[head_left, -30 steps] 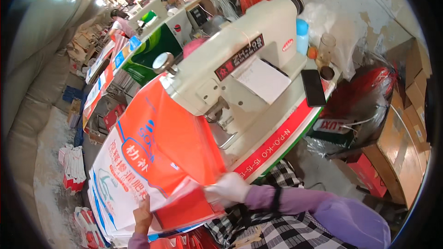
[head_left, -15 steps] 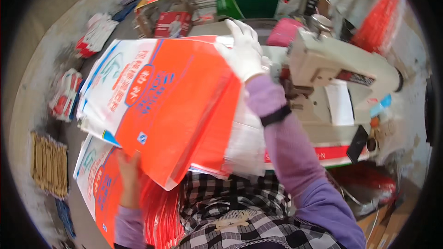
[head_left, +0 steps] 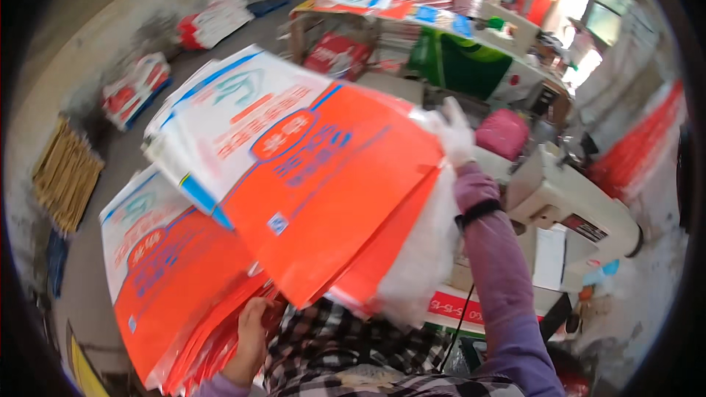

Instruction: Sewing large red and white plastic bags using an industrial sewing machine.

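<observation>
A batch of orange-and-white printed plastic bags hangs tilted in front of me, with a pale translucent sheet under its right side. My right hand, in a white glove, grips the batch by its upper right edge; its fingers are blurred and point upward. At the lower edge of the bags is my bare left hand, its fingers curled at the bags' edge and partly hidden. A lower stack of like bags, its red edges fanned, lies at the left, partly covered by the upper batch.
To the right stands a beige sewing machine on its table, beside a pink bundle. A brown folded bundle and red-and-white bundles lie along the left wall. A table with a green cover stands ahead.
My view has turned, so the sewing machine sits lower. My right hand and the upper bags have shifted right in view; the left hand sits lower, at the bags' lower edge.
</observation>
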Demonstrator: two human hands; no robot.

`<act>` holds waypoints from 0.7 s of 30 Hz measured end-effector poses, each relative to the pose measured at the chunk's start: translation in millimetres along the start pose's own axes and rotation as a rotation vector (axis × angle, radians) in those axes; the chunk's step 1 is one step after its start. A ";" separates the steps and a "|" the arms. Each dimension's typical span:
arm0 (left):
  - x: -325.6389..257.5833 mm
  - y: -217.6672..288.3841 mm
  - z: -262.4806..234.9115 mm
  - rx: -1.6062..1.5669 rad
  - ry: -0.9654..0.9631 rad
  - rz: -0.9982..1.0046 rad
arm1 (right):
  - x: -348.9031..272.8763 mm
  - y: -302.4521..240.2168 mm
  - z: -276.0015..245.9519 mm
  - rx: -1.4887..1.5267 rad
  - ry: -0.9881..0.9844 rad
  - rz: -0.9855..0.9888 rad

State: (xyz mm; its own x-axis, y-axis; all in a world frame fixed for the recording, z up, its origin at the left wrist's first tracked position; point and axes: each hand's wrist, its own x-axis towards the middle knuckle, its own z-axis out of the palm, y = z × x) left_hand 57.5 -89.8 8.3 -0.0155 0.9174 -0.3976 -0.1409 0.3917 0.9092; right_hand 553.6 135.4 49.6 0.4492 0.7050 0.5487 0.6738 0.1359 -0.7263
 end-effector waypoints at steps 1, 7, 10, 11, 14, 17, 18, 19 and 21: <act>-2.5 -1.9 -0.2 -0.110 0.045 -0.087 | -0.6 -26.2 10.7 -0.027 -0.213 0.211; 42.8 -8.5 59.4 -0.280 -0.119 -0.193 | -20.0 25.0 -10.4 -0.153 -0.862 0.214; 42.8 -23.2 66.6 -0.249 -0.143 -0.140 | -57.9 -19.6 -20.2 -0.410 -0.716 0.169; 41.3 -34.6 74.1 -0.211 -0.054 -0.066 | -86.6 16.3 -6.5 -0.594 -0.441 -0.080; 31.7 -65.2 57.8 -0.120 0.142 0.061 | -101.0 -36.3 22.5 -0.868 -0.512 0.008; 29.5 -7.9 75.4 -0.061 -0.108 -0.046 | -81.9 17.0 3.8 -0.284 -0.371 0.220; 22.3 36.9 95.1 -0.170 -0.181 -0.093 | -72.0 67.0 -10.8 0.159 -0.285 0.338; 24.4 63.4 102.6 -0.265 -0.176 0.113 | -74.6 84.6 -5.3 0.163 -0.311 0.322; 23.5 120.5 95.9 -0.246 -0.161 0.327 | -94.4 109.5 8.3 -0.063 -0.483 0.007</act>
State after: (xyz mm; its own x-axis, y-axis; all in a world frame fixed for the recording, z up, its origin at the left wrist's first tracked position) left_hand 135.1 -14.3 120.4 0.0536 0.9972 -0.0513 -0.3859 0.0681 0.9200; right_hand 580.1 89.5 -85.2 0.1405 0.9503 0.2778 0.7125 0.0978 -0.6948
